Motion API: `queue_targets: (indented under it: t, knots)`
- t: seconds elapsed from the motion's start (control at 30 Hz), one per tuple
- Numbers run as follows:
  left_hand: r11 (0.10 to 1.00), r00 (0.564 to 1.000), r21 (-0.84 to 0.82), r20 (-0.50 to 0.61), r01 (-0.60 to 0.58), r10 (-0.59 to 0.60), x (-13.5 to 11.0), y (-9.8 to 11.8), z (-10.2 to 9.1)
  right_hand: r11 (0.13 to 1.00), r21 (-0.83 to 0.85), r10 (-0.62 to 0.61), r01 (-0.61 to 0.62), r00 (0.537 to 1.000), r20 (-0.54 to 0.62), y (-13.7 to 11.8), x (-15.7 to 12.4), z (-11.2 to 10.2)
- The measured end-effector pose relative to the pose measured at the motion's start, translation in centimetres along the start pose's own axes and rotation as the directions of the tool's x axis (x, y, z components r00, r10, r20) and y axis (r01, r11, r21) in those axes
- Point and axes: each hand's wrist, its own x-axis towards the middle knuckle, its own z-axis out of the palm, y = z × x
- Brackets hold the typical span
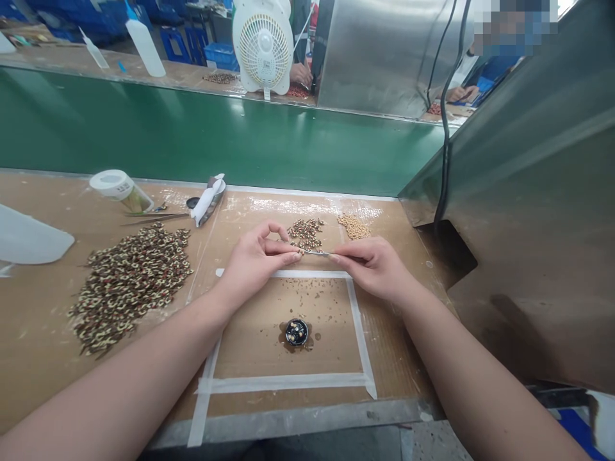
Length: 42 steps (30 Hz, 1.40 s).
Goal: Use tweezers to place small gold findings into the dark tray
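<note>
My left hand (257, 256) pinches a tiny dark-and-pale piece (301, 251) between thumb and forefinger. From the other side my right hand (372, 264) grips slim metal tweezers (318, 253), whose tip meets that piece. Just behind the fingertips lies a small pile of similar patterned pieces (306, 232). To its right is a little heap of beige beads (354, 226). Nearer to me, inside a white tape frame (288, 383), stands a small round cap (296, 332) holding dark liquid with a few pale bits in it.
A large heap of patterned pieces (134, 282) covers the left side. Beyond it are a tipped clear jar (120, 189), a wrapped packet (209, 200) and a white bottle (31, 237). A green belt (202, 137) runs behind; a metal housing (523, 256) borders the right. A fan (264, 48) stands across.
</note>
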Motion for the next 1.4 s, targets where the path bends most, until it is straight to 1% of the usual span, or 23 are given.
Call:
queue_targets:
  t: [0.13,0.23,0.3,0.4,0.5,0.6,0.73,0.87,0.97,1.07,1.13,1.2,1.27,1.33,1.37,1.4]
  knots:
    - [1.000,1.000,-0.014,0.008,0.001,-0.001,0.0,0.0,0.0,0.999,-0.007,-0.032,0.032,0.999,-0.012,0.0,-0.1,-0.1]
    - [1.000,1.000,0.002,0.010,0.005,-0.005,-0.1,0.3,-0.1,0.999,0.048,0.024,-0.023,0.999,-0.027,0.3,0.1,0.0]
    - [0.999,1.000,0.042,-0.009,0.006,-0.006,-0.1,0.5,-0.4,0.988,0.130,0.100,-0.087,0.991,-0.093,0.6,0.3,0.1]
    - [0.980,0.998,0.199,-0.063,0.007,0.006,0.0,0.5,-1.0,0.952,0.274,0.203,-0.136,0.952,-0.231,1.3,0.6,0.3]
    - [0.943,0.996,0.334,-0.083,0.004,0.025,0.3,0.2,-1.6,0.888,0.453,0.229,-0.079,0.930,-0.286,2.0,0.8,0.4]
    - [0.929,0.995,0.369,-0.077,-0.026,0.058,0.7,-0.3,-2.0,0.826,0.563,0.228,-0.016,0.923,-0.310,2.5,1.0,0.5]
    - [0.915,0.991,0.398,-0.081,-0.069,0.110,1.3,-0.6,-2.4,0.833,0.552,0.265,-0.042,0.906,-0.331,2.8,1.2,0.3]
    - [0.926,0.985,0.365,-0.097,-0.096,0.141,1.8,-0.6,-2.8,0.846,0.533,0.257,-0.018,0.890,-0.377,2.8,1.4,0.4]
    - [0.935,0.975,0.326,-0.122,-0.139,0.188,2.1,-0.6,-3.1,0.855,0.518,0.266,0.000,0.858,-0.439,2.5,1.5,0.5]
    - [0.931,0.950,0.312,-0.181,-0.189,0.253,2.2,-0.5,-3.3,0.916,0.401,0.238,0.004,0.799,-0.552,1.2,0.9,-0.2]
    - [0.929,0.923,0.301,-0.246,-0.216,0.294,2.2,-0.3,-3.3,0.961,0.276,0.195,-0.030,0.780,-0.595,0.0,-0.3,-0.9]
    - [0.929,0.896,0.281,-0.306,-0.239,0.322,2.1,-0.3,-3.3,0.979,0.186,0.181,-0.087,0.792,-0.582,-1.3,-2.0,-1.2]
    - [0.932,0.880,0.252,-0.335,-0.260,0.336,2.0,-0.2,-3.1,0.979,0.139,0.201,-0.149,0.821,-0.534,-2.1,-4.0,-0.7]
    - [0.934,0.877,0.223,-0.338,-0.278,0.341,1.9,-0.2,-2.9,0.977,0.080,0.213,-0.198,0.876,-0.434,-2.1,-5.9,0.2]
    - [0.935,0.878,0.210,-0.334,-0.285,0.342,1.9,-0.2,-2.7,0.974,0.056,0.223,-0.218,0.912,-0.344,-1.8,-6.7,0.7]
    - [0.936,0.880,0.197,-0.328,-0.291,0.342,1.8,-0.1,-2.6,0.971,0.047,0.238,-0.234,0.928,-0.287,-1.4,-7.3,1.1]
